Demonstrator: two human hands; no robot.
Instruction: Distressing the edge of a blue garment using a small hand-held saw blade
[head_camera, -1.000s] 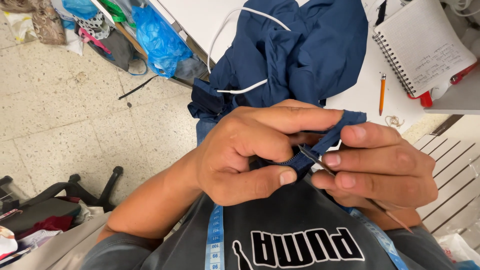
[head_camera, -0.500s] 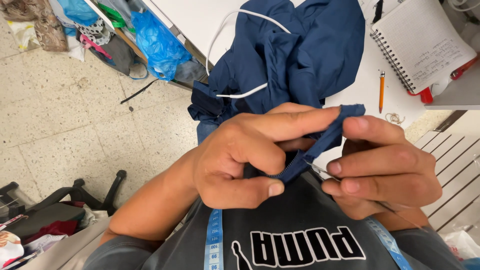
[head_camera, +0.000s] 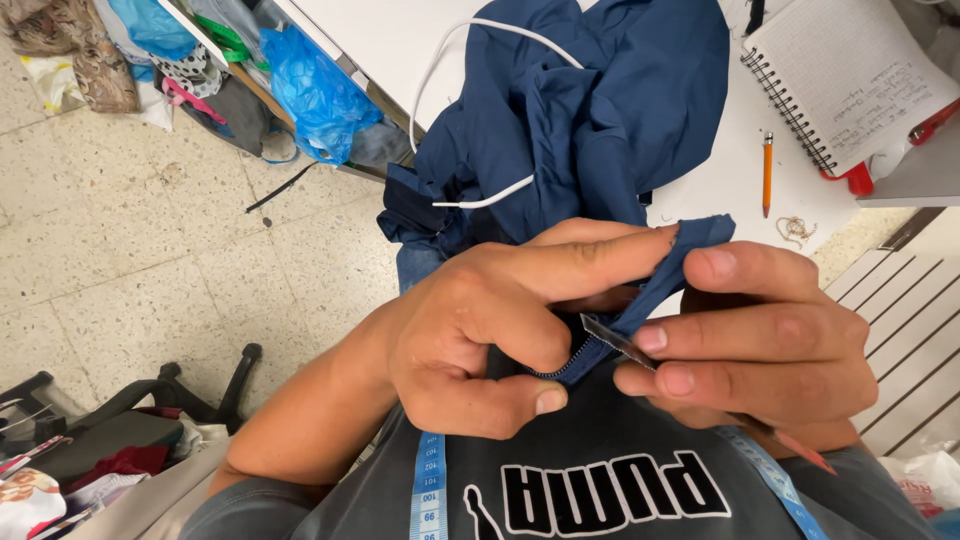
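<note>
Fabric is what both hands grip: a soft navy cloth strip with a zipper edge (head_camera: 640, 295), pulled from the crumpled navy garment (head_camera: 590, 110) heaped at the near edge of the white table (head_camera: 400, 35). The left hand (head_camera: 480, 320) pinches it between thumb and forefinger, fingers curled tight. The right hand (head_camera: 770, 345) closes on the strip and a thin flat metal blade (head_camera: 615, 340), probably a seam ripper or razor. Limp, light and pliable, the cloth likely needs holding taut close beside the teeth. A white cord (head_camera: 470, 195) crosses the garment; an orange pencil (head_camera: 768, 175) lies beside a spiral notebook (head_camera: 850, 75).
</note>
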